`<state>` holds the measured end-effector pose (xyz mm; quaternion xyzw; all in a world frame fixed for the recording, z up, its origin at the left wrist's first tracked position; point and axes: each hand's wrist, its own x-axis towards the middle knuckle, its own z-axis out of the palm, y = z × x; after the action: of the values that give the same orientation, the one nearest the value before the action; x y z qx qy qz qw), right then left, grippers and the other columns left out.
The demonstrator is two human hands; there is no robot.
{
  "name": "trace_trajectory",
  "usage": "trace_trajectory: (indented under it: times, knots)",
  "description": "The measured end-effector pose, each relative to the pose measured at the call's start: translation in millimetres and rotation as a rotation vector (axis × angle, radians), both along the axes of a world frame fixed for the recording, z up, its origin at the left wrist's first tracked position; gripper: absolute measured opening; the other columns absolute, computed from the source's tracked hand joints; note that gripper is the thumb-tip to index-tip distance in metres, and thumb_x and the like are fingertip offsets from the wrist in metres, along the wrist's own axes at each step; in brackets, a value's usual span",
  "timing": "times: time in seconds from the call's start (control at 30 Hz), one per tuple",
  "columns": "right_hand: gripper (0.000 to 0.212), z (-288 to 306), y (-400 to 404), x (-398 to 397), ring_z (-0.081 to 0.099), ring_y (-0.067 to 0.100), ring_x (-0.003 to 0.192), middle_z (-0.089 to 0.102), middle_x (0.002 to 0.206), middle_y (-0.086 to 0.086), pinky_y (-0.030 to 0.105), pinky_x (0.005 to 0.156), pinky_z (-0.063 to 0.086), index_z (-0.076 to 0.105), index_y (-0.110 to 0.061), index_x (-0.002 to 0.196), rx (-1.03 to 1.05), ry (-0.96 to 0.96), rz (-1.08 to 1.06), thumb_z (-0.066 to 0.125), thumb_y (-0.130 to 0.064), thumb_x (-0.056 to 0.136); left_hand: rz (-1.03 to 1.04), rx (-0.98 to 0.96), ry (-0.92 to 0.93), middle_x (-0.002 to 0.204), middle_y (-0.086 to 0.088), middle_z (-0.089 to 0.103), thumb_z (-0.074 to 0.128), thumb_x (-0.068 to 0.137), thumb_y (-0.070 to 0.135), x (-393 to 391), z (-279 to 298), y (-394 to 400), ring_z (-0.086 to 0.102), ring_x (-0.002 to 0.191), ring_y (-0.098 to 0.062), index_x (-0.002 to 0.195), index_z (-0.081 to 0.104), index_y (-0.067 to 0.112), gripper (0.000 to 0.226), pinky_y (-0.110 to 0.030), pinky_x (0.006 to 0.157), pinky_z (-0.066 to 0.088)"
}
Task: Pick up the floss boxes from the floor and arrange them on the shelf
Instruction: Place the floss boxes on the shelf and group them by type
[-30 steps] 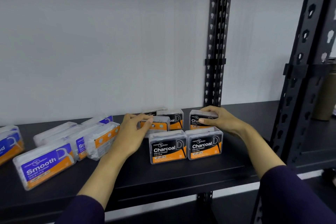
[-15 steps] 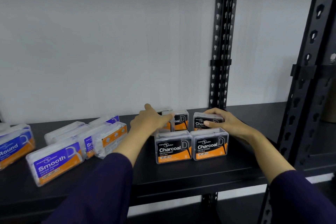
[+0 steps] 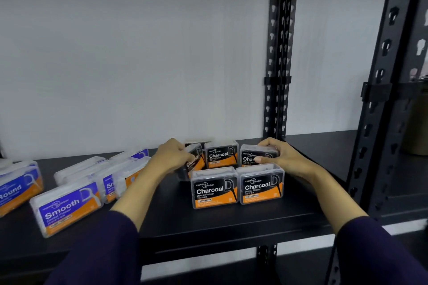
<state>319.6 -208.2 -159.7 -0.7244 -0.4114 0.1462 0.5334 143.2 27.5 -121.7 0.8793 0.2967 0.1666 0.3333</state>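
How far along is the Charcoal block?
Done: two front Charcoal boxes stand upright side by side, a third behind them. In hand: left hand grips a tilted box; right hand grips the back-right box. Left: the Smooth boxes lie askew. The floor isn't visible.

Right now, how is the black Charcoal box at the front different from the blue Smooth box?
The front Charcoal box has a black label; the Smooth box has a blue one. The Charcoal box sits square to the shelf edge beside a matching box; the Smooth box lies skewed, apart at the left. Both are clear plastic dental flosser boxes with orange bands, and no hand touches either.
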Motion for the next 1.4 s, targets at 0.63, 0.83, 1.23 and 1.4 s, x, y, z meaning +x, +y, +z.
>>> trace_trajectory:
  times: [0.63, 0.83, 1.23, 1.4]
  knots:
    - [0.058, 8.3, -5.7, -30.3, 0.067, 0.018, 0.103, 0.069, 0.113, 0.005, 0.030, 0.086, 0.053, 0.063, -0.016, 0.118, 0.016, 0.157, 0.143, 0.055, -0.058, 0.079, -0.484, -0.536, -0.316, 0.122, 0.001, 0.065, 0.056, 0.080, 0.059, -21.8, -23.9, -20.4, 0.062, 0.113, -0.017, 0.119, 0.061, 0.026, 0.051, -0.032, 0.093, 0.050]
    - [0.108, -3.2, -15.2, -38.0, 0.059, 0.017, 0.115, 0.056, 0.131, 0.001, 0.027, 0.093, 0.047, 0.050, -0.030, 0.129, 0.045, 0.114, 0.106, 0.073, -0.082, 0.037, -0.539, -0.383, -0.254, 0.134, 0.008, 0.047, 0.076, 0.039, 0.078, -33.7, -38.7, -28.9, 0.053, 0.120, -0.012, 0.131, 0.035, 0.043, 0.106, -0.035, 0.103, 0.045]
    - [0.085, -6.7, -21.5, -48.3, 0.060, 0.009, 0.111, 0.058, 0.126, 0.002, 0.018, 0.085, 0.050, 0.044, -0.029, 0.130, -0.031, 0.107, 0.106, 0.085, -0.019, 0.055, -0.510, -0.204, -0.205, 0.125, 0.014, 0.049, 0.085, 0.070, 0.022, -38.5, -46.2, -37.8, 0.050, 0.108, 0.007, 0.139, 0.028, 0.028, 0.090, -0.005, 0.081, 0.042]
    - [0.084, -8.4, -23.6, -45.8, 0.062, 0.012, 0.109, 0.060, 0.122, 0.003, 0.018, 0.085, 0.051, 0.048, -0.022, 0.124, -0.043, 0.115, 0.114, 0.087, -0.027, 0.050, -0.510, -0.198, -0.186, 0.126, 0.013, 0.048, 0.084, 0.068, 0.028, -35.9, -48.2, -36.5, 0.049, 0.111, 0.003, 0.133, 0.029, 0.030, 0.085, -0.011, 0.086, 0.042]
